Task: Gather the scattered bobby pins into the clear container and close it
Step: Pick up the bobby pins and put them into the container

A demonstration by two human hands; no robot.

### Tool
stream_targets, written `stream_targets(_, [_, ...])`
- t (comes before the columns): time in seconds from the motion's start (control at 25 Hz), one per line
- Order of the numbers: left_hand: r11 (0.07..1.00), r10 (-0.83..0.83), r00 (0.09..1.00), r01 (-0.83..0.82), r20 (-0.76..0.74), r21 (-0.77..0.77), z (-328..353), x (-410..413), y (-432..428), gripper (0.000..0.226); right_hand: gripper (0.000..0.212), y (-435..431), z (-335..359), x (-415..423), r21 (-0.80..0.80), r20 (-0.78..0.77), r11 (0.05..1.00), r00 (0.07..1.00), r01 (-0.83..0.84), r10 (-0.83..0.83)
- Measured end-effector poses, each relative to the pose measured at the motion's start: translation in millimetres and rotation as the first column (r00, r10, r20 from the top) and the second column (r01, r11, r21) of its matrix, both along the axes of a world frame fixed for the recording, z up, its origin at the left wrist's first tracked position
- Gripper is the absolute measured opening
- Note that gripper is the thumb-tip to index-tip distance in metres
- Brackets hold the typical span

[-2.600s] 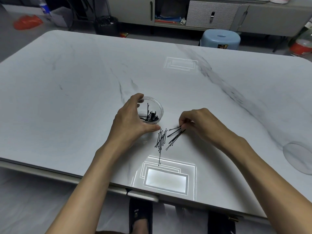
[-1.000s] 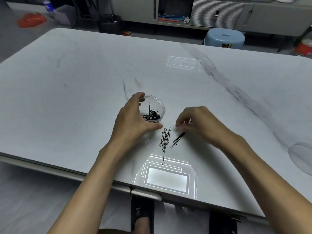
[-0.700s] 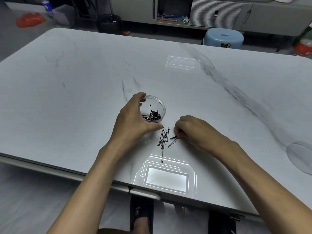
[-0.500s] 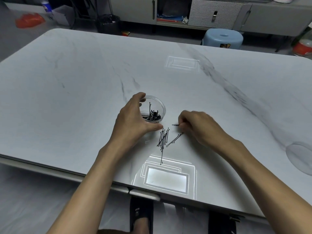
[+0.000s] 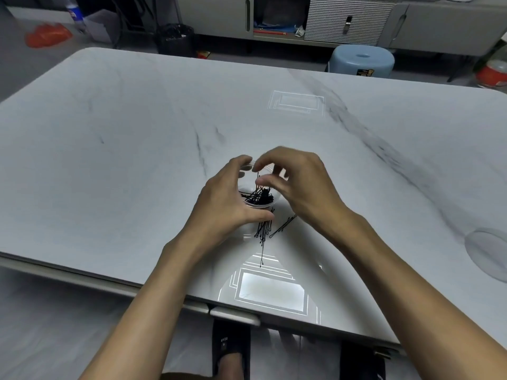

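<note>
While the clear container [image 5: 259,200] is gripped by the left hand [image 5: 227,207], the right hand [image 5: 299,185] is held over its mouth, fingertips pinched.
Bobby pins [image 5: 258,196] are seen inside; loose pins [image 5: 264,229] lie just beside it on the table [image 5: 123,149]. "BEAR" is read on a slipper [image 5: 230,349].

I am seeing a pale grey marble-patterned table [image 5: 137,160] bearing a small round clear plastic container [image 5: 260,205]. Loose black bobby pins [image 5: 263,231] are lying just beside that container, nearer me. A round clear lid [image 5: 488,256] is sitting well apart, to its right.
</note>
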State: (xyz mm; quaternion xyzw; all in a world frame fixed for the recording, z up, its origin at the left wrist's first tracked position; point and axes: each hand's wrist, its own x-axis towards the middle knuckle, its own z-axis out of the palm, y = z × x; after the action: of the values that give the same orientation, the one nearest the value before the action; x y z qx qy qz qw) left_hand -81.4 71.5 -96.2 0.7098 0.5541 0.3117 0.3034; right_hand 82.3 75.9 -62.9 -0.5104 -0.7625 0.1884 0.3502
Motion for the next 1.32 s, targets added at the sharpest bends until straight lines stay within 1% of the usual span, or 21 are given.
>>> stream_targets(0.08, [0.999, 0.048, 0.999, -0.048, -0.002, 0.021, -0.5, -5.2, 1.6, 0.104, 0.012, 5.4, -0.9, 7.0, 0.048, -0.056, 0.998, 0.998, 0.037, -0.035])
stream_targets(0.12, [0.997, 0.076, 0.997, -0.076, 0.006, 0.029, -0.9, -8.2, 2.7, 0.104, 0.012, 7.9, -1.3, 14.2, 0.027, -0.073, 0.998, 0.995, 0.064, -0.062])
stream_targets(0.16, [0.994, 0.101, 0.995, -0.101, 0.017, 0.033, -1.4, -11.2, 3.7, 0.104, 0.013, 10.0, -2.4, 21.6, -0.034, -0.062, 0.997, 0.995, 0.07, -0.072])
stream_targets(0.2, [0.992, 0.122, 0.992, -0.123, 0.027, 0.034, -1.9, -13.5, 4.8, 0.104, 0.013, 11.0, -4.3, 28.7, -0.126, -0.01, 0.991, 0.999, 0.045, -0.046])
stream_targets(0.28, [0.988, 0.148, 0.988, -0.149, 0.042, 0.029, -2.7, -15.8, 5.8, 0.103, 0.016, 7.8, -12.2, 38.1, -0.324, 0.168, 0.945, 0.98, -0.043, 0.102])
stream_targets(0.36, [0.988, 0.153, 0.987, -0.154, 0.042, 0.024, -3.0, -16.4, 6.0, 0.103, 0.02, 0.7, -23.7, 39.7, -0.438, 0.287, 0.896, 0.932, -0.079, 0.222])
stream_targets(0.4, [0.988, 0.151, 0.988, -0.152, 0.038, 0.023, -3.0, -16.2, 5.9, 0.103, 0.02, -2.3, -28.5, 39.6, -0.45, 0.311, 0.889, 0.919, -0.08, 0.24])
stream_targets(0.48, [0.988, 0.152, 0.988, -0.153, 0.029, 0.021, -3.3, -16.1, 5.7, 0.103, 0.015, -7.0, -34.9, 40.1, -0.389, 0.376, 0.918, 0.898, -0.073, 0.23])
stream_targets(0.6, [0.985, 0.171, 0.985, -0.171, 0.006, 0.012, -3.4, -17.1, 5.4, 0.102, 0.011, -10.1, -40.4, 38.9, -0.233, 0.557, 0.966, 0.799, -0.112, 0.228])
stream_targets(0.68, [0.983, 0.184, 0.983, -0.184, 0.0, 0.004, -3.6, -18.2, 5.4, 0.102, 0.011, -10.9, -43.1, 39.8, -0.226, 0.603, 0.961, 0.751, -0.161, 0.268])
stream_targets(0.72, [0.982, 0.188, 0.982, -0.188, 0.0, 0.003, -3.5, -18.9, 5.7, 0.102, 0.013, -10.8, -43.3, 41.8, -0.245, 0.588, 0.955, 0.759, -0.164, 0.281])
stream_targets(0.76, [0.982, 0.19, 0.982, -0.19, 0.002, 0.002, -3.5, -19.1, 6.0, 0.102, 0.015, -10.2, -42.0, 44.6, -0.27, 0.546, 0.952, 0.791, -0.145, 0.276])
stream_targets(0.8, [0.982, 0.19, 0.982, -0.19, 0.005, 0.001, -3.5, -19.2, 6.1, 0.102, 0.018, -9.3, -39.7, 48.0, -0.282, 0.482, 0.953, 0.843, -0.109, 0.239])
stream_targets(0.88, [0.984, 0.181, 0.983, -0.181, 0.013, 0.0, -3.4, -18.6, 5.9, 0.103, 0.017, -6.9, -33.0, 52.2, -0.24, 0.292, 0.97, 0.952, -0.02, 0.092])
stream_targets(0.92, [0.985, 0.17, 0.985, -0.17, 0.015, -0.002, -3.0, -17.6, 5.5, 0.103, 0.017, -6.3, -28.1, 50.8, -0.207, 0.171, 0.978, 0.985, 0.022, 0.014])
stream_targets(1.0, [0.991, 0.132, 0.991, -0.132, 0.019, -0.006, -2.0, -14.2, 4.4, 0.104, 0.015, -5.3, -16.2, 40.6, -0.137, -0.025, 0.988, 0.997, 0.071, -0.075])
stream_targets(1.04, [0.995, 0.102, 0.995, -0.102, 0.018, -0.007, -1.2, -12.1, 3.5, 0.104, 0.014, -4.7, -10.1, 32.5, -0.101, -0.068, 0.992, 0.995, 0.073, -0.08])
stream_targets(1.12, [0.999, 0.035, 0.999, -0.035, 0.013, -0.013, 0.0, -8.0, 1.8, 0.105, 0.011, -3.7, -1.2, 15.6, -0.054, -0.073, 0.998, 0.996, 0.042, -0.046])
stream_targets(1.2, [1.0, -0.005, 1.0, 0.005, 0.012, -0.02, -0.2, -6.2, 1.1, 0.103, 0.009, -2.3, 1.7, 2.6, -0.063, -0.025, 0.998, 1.0, -0.019, 0.017])
stream_targets(1.28, [1.0, -0.003, 1.0, 0.003, 0.005, -0.009, -0.4, -7.6, 1.0, 0.102, 0.014, -1.7, 1.2, -4.3, -0.059, 0.028, 0.996, 0.998, -0.061, 0.063])
stream_targets(1.32, [1.0, 0.013, 1.0, -0.013, -0.001, 0.001, -0.3, -9.5, 1.2, 0.102, 0.016, -1.0, 0.4, -4.8, -0.026, 0.03, 0.998, 0.997, -0.063, 0.064])
